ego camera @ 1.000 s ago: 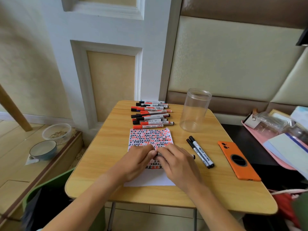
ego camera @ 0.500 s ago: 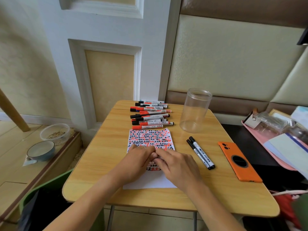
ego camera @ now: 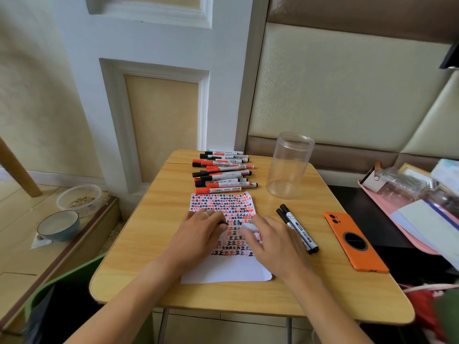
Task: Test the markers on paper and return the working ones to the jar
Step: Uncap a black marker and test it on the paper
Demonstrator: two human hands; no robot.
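Observation:
My left hand [ego camera: 202,230] and my right hand [ego camera: 272,244] are over the white paper [ego camera: 223,273], which is covered with red and black test marks. The right hand grips a white-bodied marker [ego camera: 251,228], blurred, its end pointing left. At the fingertips of my left hand sits a small dark marker cap [ego camera: 224,223], pinched, a short gap from the marker. The clear jar [ego camera: 289,165] stands upright with nothing in it at the table's back right. A row of several red and black markers [ego camera: 223,173] lies behind the paper. Two black markers [ego camera: 296,228] lie to the right of my right hand.
An orange phone [ego camera: 355,242] lies at the right of the wooden table [ego camera: 139,247]. A pink tray [ego camera: 397,214] with papers and bags sits beyond the right edge. Two bowls [ego camera: 59,224] stand on the floor ledge at the left, and a wall rises behind the table.
My hands were pressed together over the paper. Now they have drawn apart, the right one to the right with the marker, the left one keeping the cap.

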